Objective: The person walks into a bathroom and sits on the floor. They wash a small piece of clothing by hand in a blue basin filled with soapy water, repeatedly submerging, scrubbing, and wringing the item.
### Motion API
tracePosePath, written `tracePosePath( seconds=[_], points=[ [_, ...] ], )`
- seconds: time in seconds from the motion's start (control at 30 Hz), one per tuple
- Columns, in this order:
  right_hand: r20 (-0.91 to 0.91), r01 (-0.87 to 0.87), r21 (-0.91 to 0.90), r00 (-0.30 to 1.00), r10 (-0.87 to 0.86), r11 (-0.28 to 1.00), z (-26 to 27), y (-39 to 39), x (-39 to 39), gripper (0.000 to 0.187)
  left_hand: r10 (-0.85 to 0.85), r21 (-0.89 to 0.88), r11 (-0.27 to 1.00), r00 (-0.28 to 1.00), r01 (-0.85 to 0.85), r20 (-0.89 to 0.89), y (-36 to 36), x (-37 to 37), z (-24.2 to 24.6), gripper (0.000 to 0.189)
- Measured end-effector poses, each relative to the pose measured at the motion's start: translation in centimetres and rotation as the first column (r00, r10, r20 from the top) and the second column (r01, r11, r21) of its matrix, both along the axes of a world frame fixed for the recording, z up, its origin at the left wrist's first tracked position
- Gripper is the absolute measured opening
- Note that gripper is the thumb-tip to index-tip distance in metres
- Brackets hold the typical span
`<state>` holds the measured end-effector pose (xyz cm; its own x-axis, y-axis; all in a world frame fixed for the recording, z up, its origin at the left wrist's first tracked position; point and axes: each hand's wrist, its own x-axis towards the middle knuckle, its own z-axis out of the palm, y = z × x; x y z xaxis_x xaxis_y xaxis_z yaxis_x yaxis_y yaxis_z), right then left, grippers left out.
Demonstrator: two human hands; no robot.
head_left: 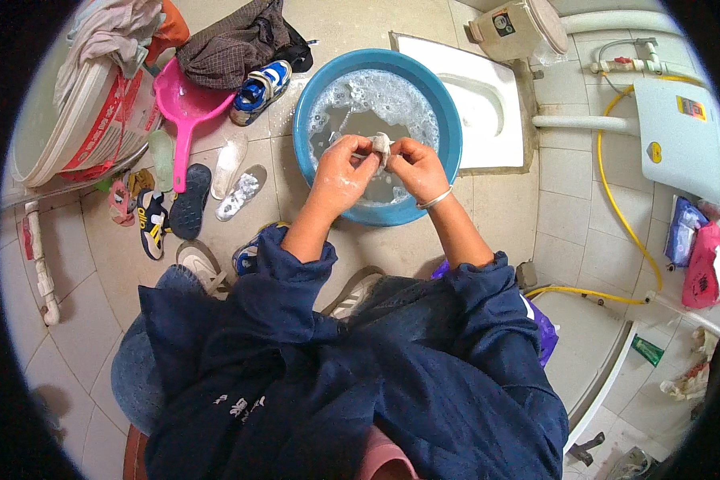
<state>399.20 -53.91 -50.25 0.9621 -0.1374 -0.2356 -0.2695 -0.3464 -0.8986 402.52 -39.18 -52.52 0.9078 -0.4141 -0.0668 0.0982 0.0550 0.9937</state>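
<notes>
Over a blue plastic basin (303, 132), both hands grip a small, pale, wet cloth (381, 146). My left hand (343, 173) pinches its left side between thumb and fingers. On the other side, my right hand (423, 173) holds it the same way, with a white bangle on the wrist. Below them, murky water (360, 123) fills the basin, and white suds (390, 90) float mostly along its far side. Exactly what kind of cloth it is cannot be made out, as the fingers cover much of it.
Left of the basin lie a blue-and-white child's shoe (261, 90), a pink plastic dipper (183, 129), dark checked clothing (231, 51), insoles (231, 162) and a navy shoe (152, 225). A white bucket (90, 138) stands farther left. Beyond the basin's right side is a squat toilet (486, 114).
</notes>
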Motion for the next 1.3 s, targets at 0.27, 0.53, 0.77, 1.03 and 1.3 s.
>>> tracePosePath(
  seconds=[0.27, 0.53, 0.77, 1.03, 1.3],
  points=[
    [-0.163, 0.170, 0.365, 0.980, -0.117, 0.915, 1.0, -0.5, 0.4, 0.008, -0.138, -0.257, 0.964, 0.957, 0.070, -0.256, 1.0, 0.5, -0.8, 0.017],
    [-0.184, 0.090, 0.443, 0.983, -0.008, 0.892, 0.1, -0.5, 0.1, 0.012, 0.005, -0.227, 0.966, 0.892, -0.120, -0.452, -0.7, -0.7, -0.7, 0.034],
    [-0.184, 0.034, 0.239, 0.983, 0.011, 0.970, 1.1, -0.2, 0.2, 0.017, 0.187, -0.148, 0.952, 0.891, -0.268, -0.413, -1.1, -0.9, -1.5, 0.041],
    [-0.298, -0.173, 0.036, 0.938, 0.175, 0.984, -0.5, -0.2, 0.2, 0.040, -0.120, -0.173, 0.982, 0.949, 0.071, -0.291, 0.0, -0.4, -0.8, 0.032],
    [-0.134, 0.061, -0.280, 0.986, -0.102, 0.958, -9.5, -3.4, 0.2, 0.030, 0.411, 0.101, 0.904, 0.779, -0.416, -0.473, 0.9, 0.7, -6.8, 0.022]
  ],
)
